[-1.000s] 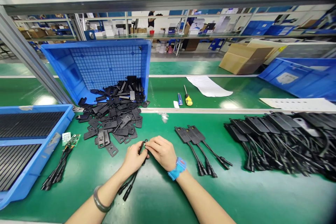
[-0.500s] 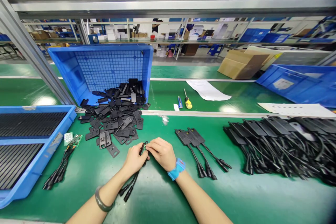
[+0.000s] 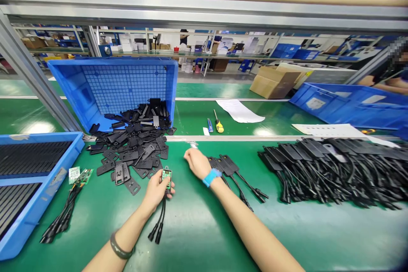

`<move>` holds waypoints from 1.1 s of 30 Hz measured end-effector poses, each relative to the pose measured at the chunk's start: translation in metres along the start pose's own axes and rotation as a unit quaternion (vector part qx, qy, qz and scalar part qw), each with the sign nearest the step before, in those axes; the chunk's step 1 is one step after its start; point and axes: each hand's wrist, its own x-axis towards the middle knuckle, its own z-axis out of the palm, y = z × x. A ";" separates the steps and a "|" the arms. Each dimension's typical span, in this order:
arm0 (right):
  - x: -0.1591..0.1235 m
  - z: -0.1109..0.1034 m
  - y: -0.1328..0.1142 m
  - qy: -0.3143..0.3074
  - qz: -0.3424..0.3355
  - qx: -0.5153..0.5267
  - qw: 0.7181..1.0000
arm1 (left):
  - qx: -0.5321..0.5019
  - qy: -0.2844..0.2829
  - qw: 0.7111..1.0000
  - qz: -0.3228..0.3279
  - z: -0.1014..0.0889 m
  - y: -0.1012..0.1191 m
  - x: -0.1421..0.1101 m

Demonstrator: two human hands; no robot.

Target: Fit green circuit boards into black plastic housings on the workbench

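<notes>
My left hand (image 3: 158, 188) is closed around a circuit board in a black case (image 3: 166, 175), thumb across its green face. Two black cables with round connectors (image 3: 158, 233) hang from the case toward me. My right hand (image 3: 197, 163), with a blue band at the wrist, is just below a small heap of clear bits (image 3: 192, 144). Its fingers are pressed together, and anything between them is hidden. To its right, several finished-looking black cased units with cables (image 3: 228, 165) lie side by side, partly behind my right forearm.
A tipped blue crate (image 3: 127, 76) spills black plastic covers (image 3: 130, 153) onto the green bench. Circuit boards with cables (image 3: 83, 176) lie left, beside a blue tray (image 3: 60, 178). A cutter (image 3: 210, 125) and a screwdriver (image 3: 218, 124) lie behind. Many cased units (image 3: 302, 157) are piled right.
My right hand has left the circuit board and moved up to the clear bits. My left hand has lowered slightly left, turning the board's face upward. The head view has shifted right.
</notes>
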 end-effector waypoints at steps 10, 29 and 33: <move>0.065 0.014 -0.012 -0.012 0.061 0.005 0.998 | -0.119 0.022 0.993 0.005 -0.001 0.003 0.000; 0.003 -0.009 -0.036 -0.001 0.063 0.482 0.874 | -0.169 -0.007 0.985 -0.019 -0.001 0.004 -0.003; -0.028 -0.011 -0.033 -0.021 0.065 0.609 0.790 | -0.154 -0.057 0.986 -0.020 0.001 0.002 -0.004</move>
